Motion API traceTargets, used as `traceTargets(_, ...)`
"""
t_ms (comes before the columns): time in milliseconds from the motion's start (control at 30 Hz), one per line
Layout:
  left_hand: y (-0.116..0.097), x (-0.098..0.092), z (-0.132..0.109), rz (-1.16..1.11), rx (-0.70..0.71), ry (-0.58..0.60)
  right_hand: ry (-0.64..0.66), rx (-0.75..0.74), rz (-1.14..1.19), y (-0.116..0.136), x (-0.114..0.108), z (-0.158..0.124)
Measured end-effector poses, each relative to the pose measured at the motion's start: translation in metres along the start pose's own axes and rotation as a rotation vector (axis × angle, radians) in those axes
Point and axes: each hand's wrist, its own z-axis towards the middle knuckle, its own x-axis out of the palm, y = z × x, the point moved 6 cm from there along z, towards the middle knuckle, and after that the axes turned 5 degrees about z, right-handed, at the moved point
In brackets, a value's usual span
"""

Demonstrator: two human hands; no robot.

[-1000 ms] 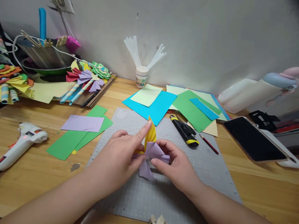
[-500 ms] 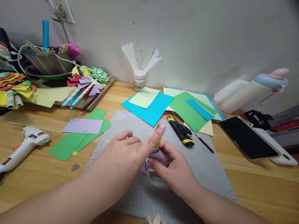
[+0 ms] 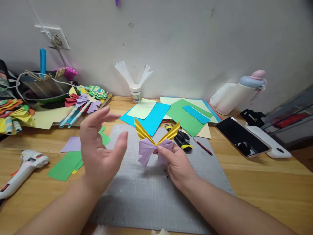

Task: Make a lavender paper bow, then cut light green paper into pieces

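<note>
Between the thumb and fingers of my right hand [image 3: 179, 163] is a folded paper bow [image 3: 146, 150], pleated in purple, with two yellow pleated wings spreading up in a V from its middle. The bow is held above the grey cutting mat [image 3: 137, 202]. My left hand [image 3: 101, 147] is raised to the left of it, fingers curved and thumb spread apart, with nothing in it. Partly behind that hand lie green paper strips [image 3: 65, 165] and a purple paper piece [image 3: 71, 144].
A white glue gun [image 3: 30, 168] lies at left, near finished paper flowers [image 3: 88, 102]. Behind the mat are blue paper [image 3: 156, 114], green paper [image 3: 181, 112], a utility knife [image 3: 183, 143], a pencil [image 3: 203, 147] and a cup of white sticks [image 3: 135, 93]. A phone [image 3: 242, 137] lies at right.
My left hand has come off the paper bow and moved left, its fingers opening. The bow, largely covered before, now shows its yellow and purple pleats in my right hand. The view has shifted.
</note>
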Motion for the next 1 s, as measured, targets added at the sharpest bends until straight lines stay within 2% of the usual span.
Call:
traceTargets(33, 0.017, 0.005, -0.006, -0.132, -0.174, -0.031, 0.001, 0.007, 0.022, -0.001, 0.0, 0.002)
traceTargets(67, 0.033, 0.02, -0.014, -0.265, -0.366, 0.079, 0.003, 0.013, 0.037, -0.002, 0.001, 0.003)
traceTargets(100, 0.043, 0.039, -0.025, -0.424, -0.556, 0.238, 0.005, 0.018, 0.049, -0.002, 0.001, 0.003)
traceTargets(167, 0.045, 0.064, -0.043, -0.562, -0.692, 0.474, 0.012, 0.039, 0.071, -0.005, 0.003, 0.003)
traceTargets(200, 0.044, 0.071, -0.05, -0.601, -0.725, 0.546, 0.015, 0.052, 0.079, -0.006, 0.005, 0.002)
traceTargets(267, 0.04, 0.077, -0.059, -0.625, -0.766, 0.606, 0.023, 0.078, 0.088, -0.01, 0.007, -0.001)
traceTargets(500, 0.049, 0.083, -0.076, -0.629, -0.916, 0.633, 0.035, 0.112, 0.078, -0.017, 0.011, -0.007)
traceTargets(800, 0.058, 0.084, -0.078, -0.624, -0.972, 0.567, 0.061, 0.037, 0.014, -0.014, 0.009, -0.003)
traceTargets(1000, 0.054, 0.082, -0.076, -0.637, -0.974, 0.555, 0.076, -0.047, -0.105, -0.007, 0.009, -0.003)
